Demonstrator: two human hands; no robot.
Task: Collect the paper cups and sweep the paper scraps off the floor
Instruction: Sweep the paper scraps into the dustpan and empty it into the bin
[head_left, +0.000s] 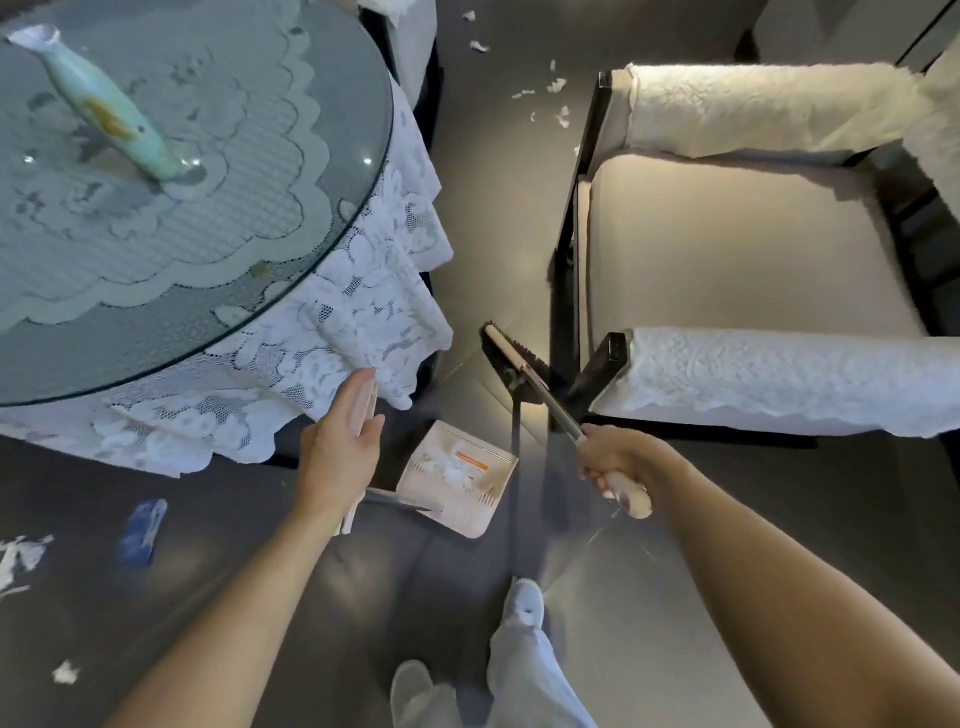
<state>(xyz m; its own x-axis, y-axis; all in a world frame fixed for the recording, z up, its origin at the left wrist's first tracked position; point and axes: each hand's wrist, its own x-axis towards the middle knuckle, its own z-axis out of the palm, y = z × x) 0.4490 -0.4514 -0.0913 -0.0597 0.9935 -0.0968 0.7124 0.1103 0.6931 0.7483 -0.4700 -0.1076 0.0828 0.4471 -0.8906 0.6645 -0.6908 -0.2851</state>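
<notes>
Sweeping part done.
- Dustpan (470, 512): on the floor, some paper scraps (452, 465) inside; handle held in left hand (337, 447), fingers (358, 395) nearly straight along it.
- Broom (519, 364): handle gripped by right hand (613, 462), fingers curled.
- Loose scraps (558, 85) left beside armchair (727, 249).
- Paper cups: none discernible.

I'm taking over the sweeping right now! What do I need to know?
Left hand holds the dustpan by its handle, low beside the table. Some scraps are already in it.
Right hand grips the broom, its head by the chair leg.
Left to do: sweep the far scraps between table and chair, and those on the left. A blue thing lies there too, maybe a cup.
</notes>
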